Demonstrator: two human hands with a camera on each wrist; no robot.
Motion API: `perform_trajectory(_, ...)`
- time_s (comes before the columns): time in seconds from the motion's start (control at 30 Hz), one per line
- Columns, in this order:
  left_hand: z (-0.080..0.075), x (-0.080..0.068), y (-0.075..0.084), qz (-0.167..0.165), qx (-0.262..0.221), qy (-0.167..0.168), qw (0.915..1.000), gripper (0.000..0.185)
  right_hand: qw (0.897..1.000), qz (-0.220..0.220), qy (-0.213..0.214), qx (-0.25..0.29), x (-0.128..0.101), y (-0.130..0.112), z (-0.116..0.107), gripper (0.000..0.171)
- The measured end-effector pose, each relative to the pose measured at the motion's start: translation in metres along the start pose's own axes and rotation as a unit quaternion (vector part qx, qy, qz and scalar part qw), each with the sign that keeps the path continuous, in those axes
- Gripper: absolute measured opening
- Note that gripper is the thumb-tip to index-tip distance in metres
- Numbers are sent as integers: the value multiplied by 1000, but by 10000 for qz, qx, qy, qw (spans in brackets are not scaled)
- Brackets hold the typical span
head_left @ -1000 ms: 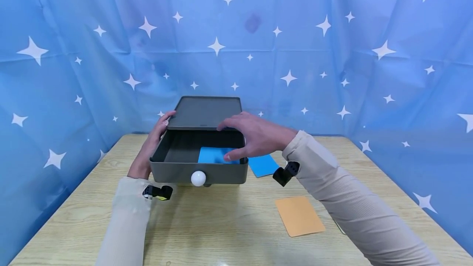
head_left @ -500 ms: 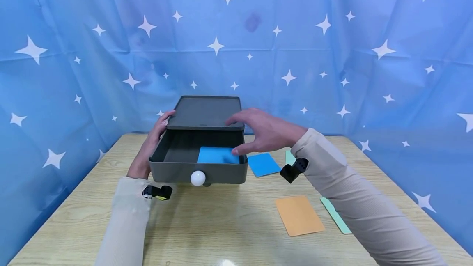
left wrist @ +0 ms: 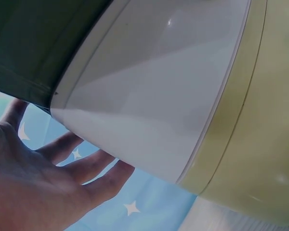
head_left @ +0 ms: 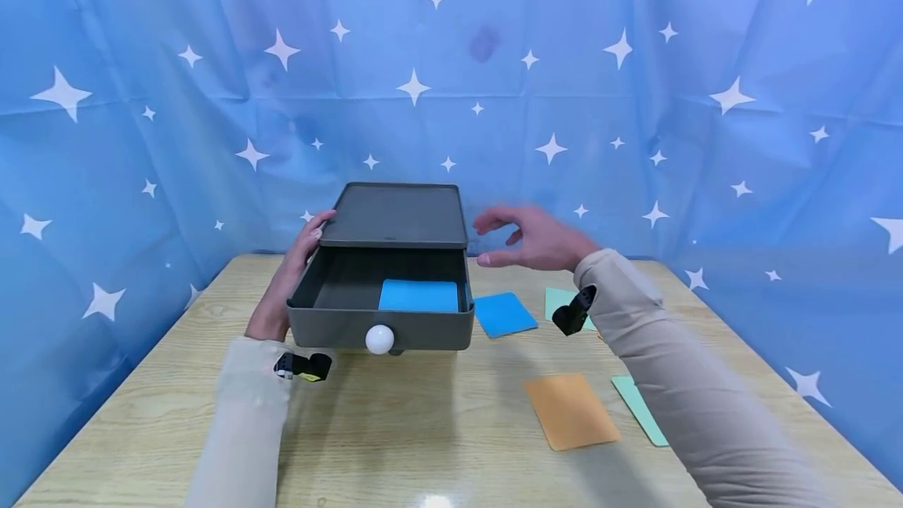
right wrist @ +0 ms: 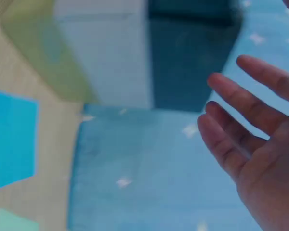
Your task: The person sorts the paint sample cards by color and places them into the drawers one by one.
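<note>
A dark grey drawer (head_left: 331,329) with a round white knob (head_left: 379,339) stands pulled out below the grey top (head_left: 398,214) of a small drawer cabinet. Inside it, on the right side, lies a blue card (head_left: 423,296). Extended fingers of my left hand (head_left: 288,281) rest against the cabinet's left side. In the left wrist view, white and yellow-green tiers (left wrist: 154,101) show under the dark one, with that hand's fingertips along their far edge. My right hand (head_left: 539,240) hovers right of the cabinet, apart from it, fingers loosely spread and holding nothing.
Right of the cabinet, on the wooden table (head_left: 395,445), lie another blue card (head_left: 505,314), an orange card (head_left: 571,411) and two mint green cards, one nearer (head_left: 638,410) and one partly hidden by my right wrist's camera. A starry blue curtain (head_left: 451,124) hangs behind.
My right hand has moved from over the drawer's right side out to the right, uncovering the blue card in the drawer and the mint cards. The left hand stays put.
</note>
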State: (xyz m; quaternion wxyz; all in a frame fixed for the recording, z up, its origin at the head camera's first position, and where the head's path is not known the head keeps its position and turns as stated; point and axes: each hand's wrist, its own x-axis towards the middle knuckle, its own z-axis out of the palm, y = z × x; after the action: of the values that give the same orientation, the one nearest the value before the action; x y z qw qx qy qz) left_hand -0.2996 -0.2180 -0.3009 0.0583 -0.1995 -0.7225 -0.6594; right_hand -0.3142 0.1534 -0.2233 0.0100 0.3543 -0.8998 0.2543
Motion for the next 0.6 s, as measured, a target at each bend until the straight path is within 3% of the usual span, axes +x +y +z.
perform_trajectory(0.13,-4,0,0,37,-61,-35,10000,55,9990,363,-106,-240,4,29,26,63)
perform_trajectory(0.33,-4,-1,-2,20,-123,-29,9999,55,9902,1178,-640,-398,9,71,68,75)
perform_trajectory(0.6,-5,-1,-2,24,-46,-9,10000,55,9772,1613,-1139,-782,10,107,98,89)
